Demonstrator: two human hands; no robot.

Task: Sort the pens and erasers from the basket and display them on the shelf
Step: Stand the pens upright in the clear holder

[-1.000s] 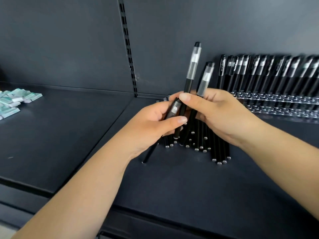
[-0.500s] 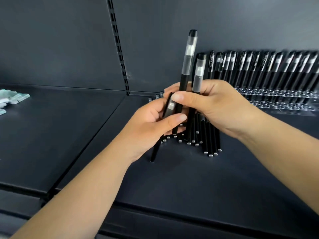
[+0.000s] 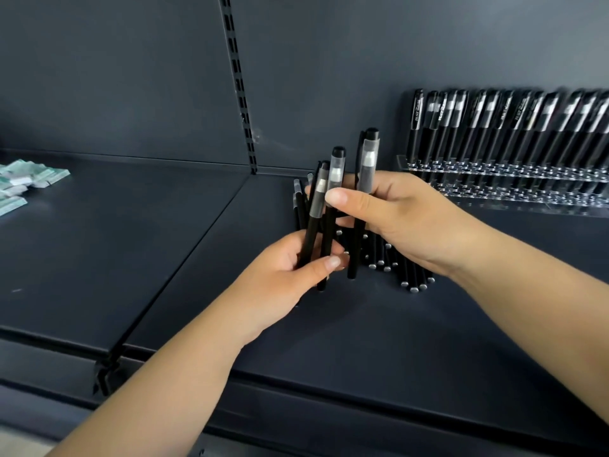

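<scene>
Fingers (image 3: 336,196) of the right hand (image 3: 405,222) curl round the clear caps of two upright pens (image 3: 333,206), thumb pressed across the front; the left hand (image 3: 286,278) pinches the black barrels lower down, at about 7 o'clock from the right, and holds a third pen with them. Behind the hands, a loose pile (image 3: 392,262) of pens lies flat on the shelf (image 3: 362,331), silver end-plugs toward the viewer. At 2 o'clock a clear rack (image 3: 494,179) holds a leaning row of pens, caps up, somewhat blurred. At 9 o'clock, far off, pale green erasers (image 3: 29,181) sit in a small cluster. The step looks like squaring up a handful before racking it; next, I judge, the caps must be evened and the bundle carried to the rack's free left end. Barrels are slim, matte cylinders; caps glossy and see-through; the shelf is dull painted metal.
</scene>
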